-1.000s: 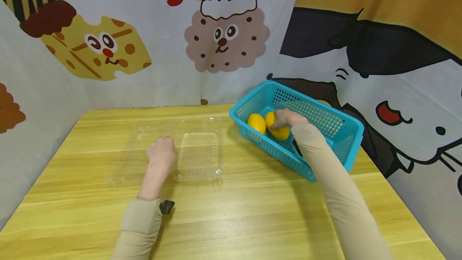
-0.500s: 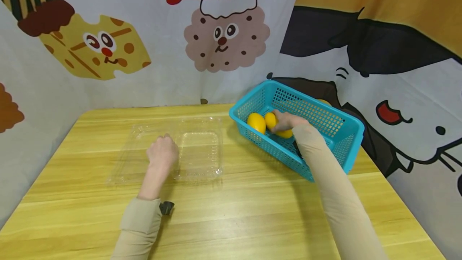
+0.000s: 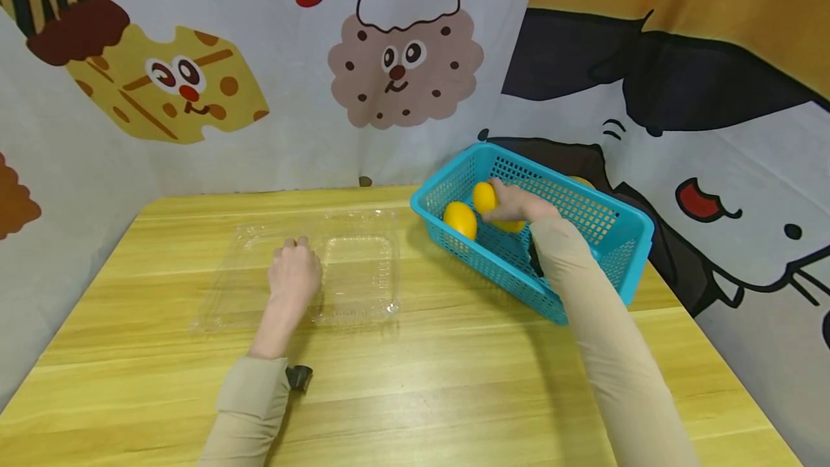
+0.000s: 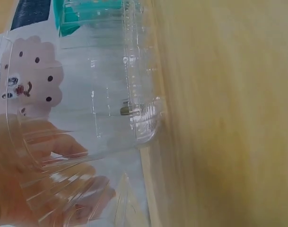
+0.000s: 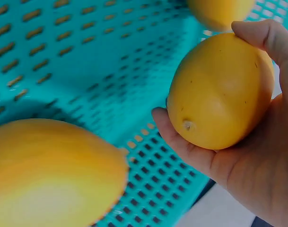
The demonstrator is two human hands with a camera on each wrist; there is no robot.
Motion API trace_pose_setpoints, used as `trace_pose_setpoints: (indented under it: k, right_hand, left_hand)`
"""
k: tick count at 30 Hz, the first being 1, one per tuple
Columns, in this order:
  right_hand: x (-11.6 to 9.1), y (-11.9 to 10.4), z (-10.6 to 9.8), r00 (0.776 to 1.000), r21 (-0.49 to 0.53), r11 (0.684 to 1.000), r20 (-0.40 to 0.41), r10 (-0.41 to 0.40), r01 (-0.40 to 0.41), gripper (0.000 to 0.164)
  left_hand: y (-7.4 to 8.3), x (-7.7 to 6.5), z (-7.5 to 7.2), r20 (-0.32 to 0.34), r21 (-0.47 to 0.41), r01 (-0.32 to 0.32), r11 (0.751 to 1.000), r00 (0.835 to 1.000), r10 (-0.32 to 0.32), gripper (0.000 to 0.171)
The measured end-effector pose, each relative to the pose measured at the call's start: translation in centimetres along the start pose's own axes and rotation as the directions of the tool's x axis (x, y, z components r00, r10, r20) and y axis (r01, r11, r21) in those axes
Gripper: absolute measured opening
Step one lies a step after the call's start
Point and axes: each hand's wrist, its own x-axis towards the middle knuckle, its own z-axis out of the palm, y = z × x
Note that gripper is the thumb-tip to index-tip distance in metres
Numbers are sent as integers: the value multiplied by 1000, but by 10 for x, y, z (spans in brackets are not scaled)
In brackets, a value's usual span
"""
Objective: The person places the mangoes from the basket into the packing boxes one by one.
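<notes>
My right hand (image 3: 524, 205) is inside the blue basket (image 3: 551, 193), gripping a lemon (image 3: 484, 198) between thumb and fingers. In the right wrist view this lemon (image 5: 219, 94) sits against the palm, its end scar showing. Another lemon (image 3: 460, 220) lies at the basket's left end; a third lemon (image 3: 512, 226) is partly hidden under the hand. My left hand (image 3: 295, 272), fingers curled, holds the middle of an opened clear plastic clamshell box (image 3: 358, 272). Through the plastic in the left wrist view, my fingers (image 4: 94, 198) curl at the box's edge.
The wooden table (image 3: 415, 395) carries the box at left and the basket at back right. A curtain (image 3: 292, 157) with cartoon figures hangs right behind the table. Black cameras sit at both wrists, the left camera (image 3: 300, 377) showing plainly.
My right hand has shifted its grip to the left lemon and raised it slightly away from the others. The left hand and the box stay nearly in place.
</notes>
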Motion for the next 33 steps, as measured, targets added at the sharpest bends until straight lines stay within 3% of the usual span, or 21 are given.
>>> trace_pose_setpoints:
  k: [7, 18, 26, 33]
  right_hand:
    - [-7, -16, -17, 997, 27, 999, -76, -28, 31, 79]
    - [-24, -64, -36, 987, 27, 995, -129, -94, 98, 81]
    - [-34, -108, -34, 975, 25, 988, -168, -146, 153, 82]
    - [-35, -141, -19, 965, 16, 980, -179, -193, 199, 84]
  left_hand:
    - [-1, 1, -4, 3, -21, -8, 1000, 1000, 8, 27]
    - [1, 6, -15, 111, -45, 38, 998, 993, -33, 30]
    - [-1, 7, -16, 127, -58, 48, 997, 991, -41, 25]
    - [-1, 6, -18, 120, -55, 33, 998, 992, -26, 19]
